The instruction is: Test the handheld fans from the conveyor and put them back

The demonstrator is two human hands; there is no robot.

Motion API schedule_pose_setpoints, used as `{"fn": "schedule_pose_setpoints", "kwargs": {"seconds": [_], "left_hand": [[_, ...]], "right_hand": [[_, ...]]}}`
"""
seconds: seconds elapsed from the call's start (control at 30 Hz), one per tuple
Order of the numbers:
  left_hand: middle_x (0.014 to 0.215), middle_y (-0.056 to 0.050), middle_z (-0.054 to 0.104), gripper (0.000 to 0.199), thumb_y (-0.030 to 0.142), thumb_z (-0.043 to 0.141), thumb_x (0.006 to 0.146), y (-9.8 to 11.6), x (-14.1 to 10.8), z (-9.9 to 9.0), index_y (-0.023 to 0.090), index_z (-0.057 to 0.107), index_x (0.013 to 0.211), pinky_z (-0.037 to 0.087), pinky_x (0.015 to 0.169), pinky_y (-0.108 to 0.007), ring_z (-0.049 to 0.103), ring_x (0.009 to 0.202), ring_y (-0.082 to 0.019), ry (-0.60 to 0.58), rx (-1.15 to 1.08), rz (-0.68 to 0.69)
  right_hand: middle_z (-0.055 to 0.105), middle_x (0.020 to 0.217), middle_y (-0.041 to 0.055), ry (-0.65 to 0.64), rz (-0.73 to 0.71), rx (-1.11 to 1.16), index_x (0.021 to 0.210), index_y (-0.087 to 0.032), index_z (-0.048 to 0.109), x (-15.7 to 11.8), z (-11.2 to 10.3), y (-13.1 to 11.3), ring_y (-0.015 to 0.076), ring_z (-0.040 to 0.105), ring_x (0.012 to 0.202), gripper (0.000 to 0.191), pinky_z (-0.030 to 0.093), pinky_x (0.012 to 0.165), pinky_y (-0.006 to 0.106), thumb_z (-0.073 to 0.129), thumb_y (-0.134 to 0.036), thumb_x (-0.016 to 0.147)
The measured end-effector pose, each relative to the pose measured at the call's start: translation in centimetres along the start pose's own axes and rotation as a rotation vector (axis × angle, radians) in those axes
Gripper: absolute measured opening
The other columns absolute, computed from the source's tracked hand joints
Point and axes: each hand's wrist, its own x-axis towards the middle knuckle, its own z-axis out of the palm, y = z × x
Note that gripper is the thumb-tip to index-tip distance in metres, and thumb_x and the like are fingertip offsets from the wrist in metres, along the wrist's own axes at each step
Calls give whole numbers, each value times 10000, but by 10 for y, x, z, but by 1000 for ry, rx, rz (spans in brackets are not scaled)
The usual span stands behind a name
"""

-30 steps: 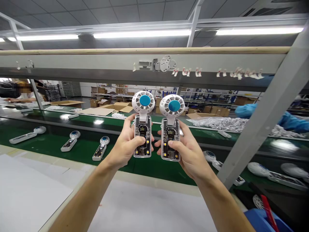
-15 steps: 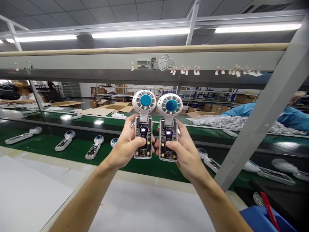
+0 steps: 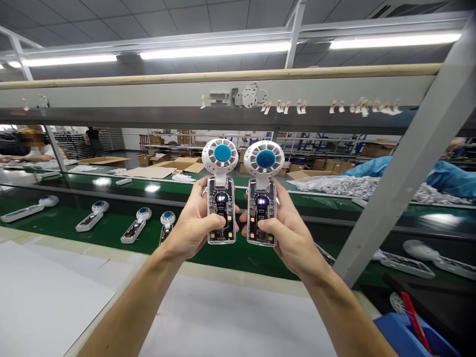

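Upright in front of me, my left hand is closed round a handheld fan with a round white slotted head and a blue centre. Its see-through handle shows a dark circuit board, yellow parts and a lit display. My right hand grips a second fan of the same kind, also with its display lit. Each thumb presses on the middle of the handle's front; the other fingers wrap behind, partly hidden. A small gap separates the two fans.
Past my hands runs a green conveyor belt carrying several similar fans. White sheets cover the bench nearest me. A slanted metal post and a blue bin stand at right. Beyond lie cardboard and bagged white parts.
Fans on the belt have shifted left, and one has come further out from behind my left forearm. The two held fans are slightly further apart, and their displays read differently.
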Motion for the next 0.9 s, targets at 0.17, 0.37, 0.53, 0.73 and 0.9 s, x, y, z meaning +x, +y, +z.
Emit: {"fn": "schedule_pose_setpoints", "kwargs": {"seconds": [0.17, 0.37, 0.53, 0.73, 0.9], "left_hand": [[883, -19, 696, 779, 132, 697, 729, -3, 0, 1, 191, 279, 1385, 596, 603, -303, 700, 669, -183, 27, -1, 11], [912, -25, 694, 728, 136, 681, 743, -4, 0, 1, 205, 298, 1358, 594, 607, -313, 701, 663, -183, 18, -26, 14], [912, -34, 691, 697, 156, 687, 744, -2, 0, 1, 201, 314, 1331, 596, 623, -342, 711, 671, -206, 14, -39, -7], [909, -21, 689, 685, 151, 695, 747, -4, 0, 2, 219, 306, 1307, 592, 606, -322, 709, 668, -195, 6, -64, 6], [916, -24, 694, 736, 204, 744, 734, -6, -1, 4, 226, 303, 1322, 600, 642, -349, 706, 685, -200, 2, -56, 15]], "right_hand": [[666, 1150, 49, 26, 16, 17, 1542, -317, 271, 2, -2, 3, 185, 692, 812, 829, 607, 657, 335, 654, -212, 814], [650, 1176, 43, 31, 14, 3, 1522, -330, 294, 3, -2, 2, 196, 699, 856, 808, 617, 663, 336, 658, -216, 809], [698, 1039, 27, 17, 15, 10, 1553, -316, 256, 2, -2, 1, 204, 705, 829, 849, 615, 672, 345, 655, -220, 810], [710, 1098, 31, 45, 14, 27, 1533, -327, 310, -1, 1, -2, 189, 712, 811, 811, 611, 684, 337, 660, -204, 811], [720, 1099, 25, 56, 0, 18, 1518, -350, 293, 0, -3, -2, 208, 730, 817, 834, 619, 693, 354, 708, -244, 803]]}}
